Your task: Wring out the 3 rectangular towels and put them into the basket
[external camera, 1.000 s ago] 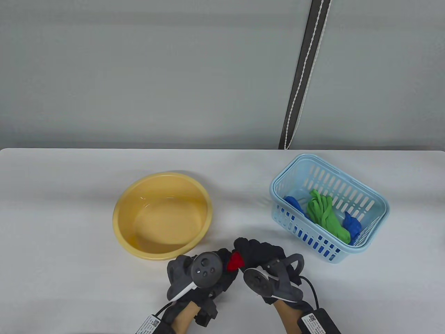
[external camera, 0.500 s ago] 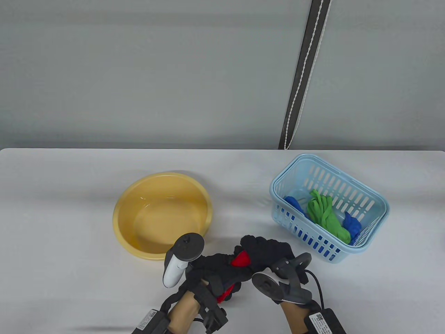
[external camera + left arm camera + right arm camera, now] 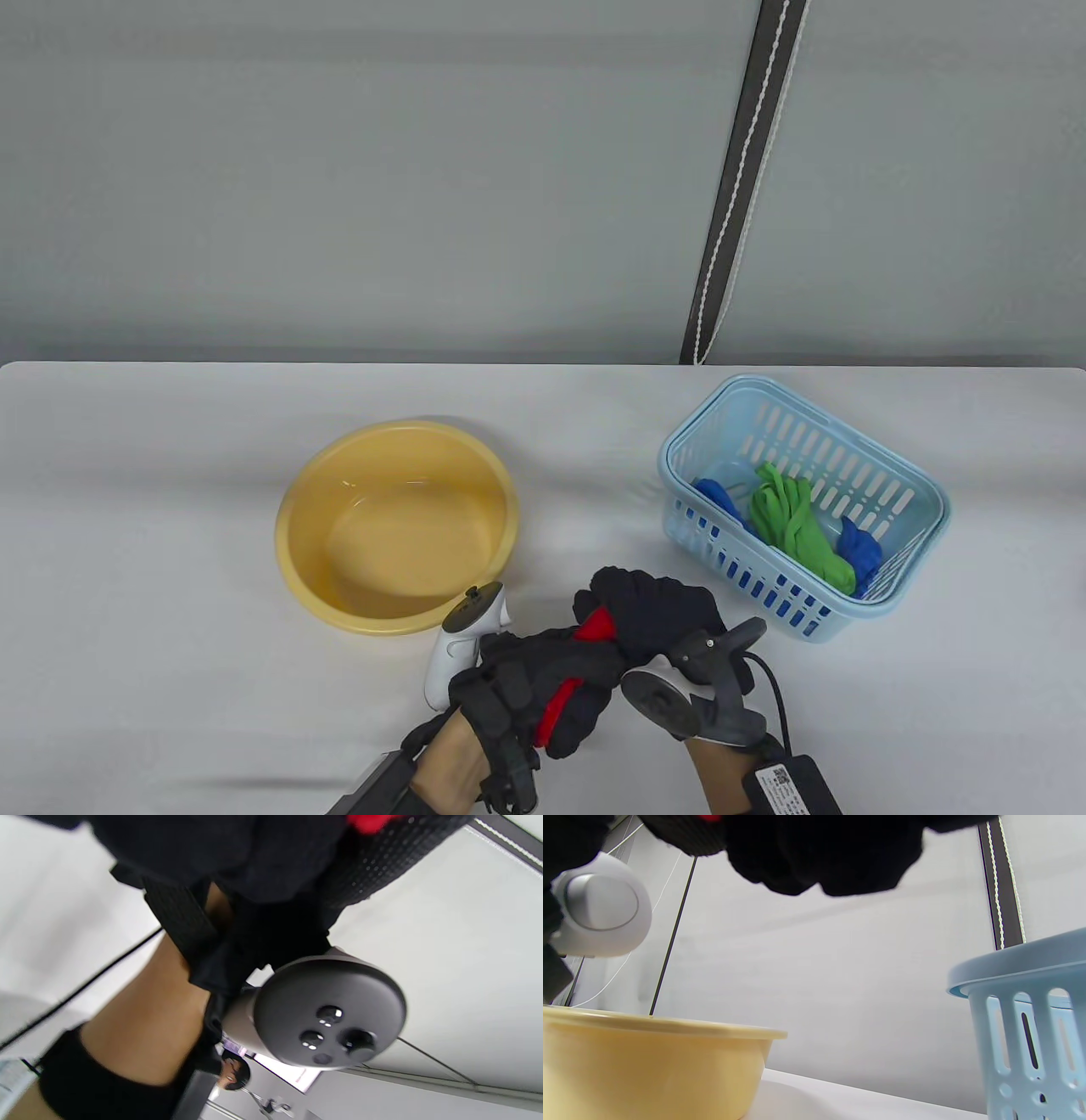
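Red towel [image 3: 596,628] held over tabletop between bowl [image 3: 396,526] and basket [image 3: 802,509] | both grips clenched on it: left hand [image 3: 530,692], right hand [image 3: 657,615] | left wrist has rolled palm-up since a second ago, twist tightening | third towel, wringing underway

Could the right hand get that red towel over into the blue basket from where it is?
Probably yes. The right hand grips the red towel just beside the basket, with bare table between and the top open. But the left hand grips the towel too.
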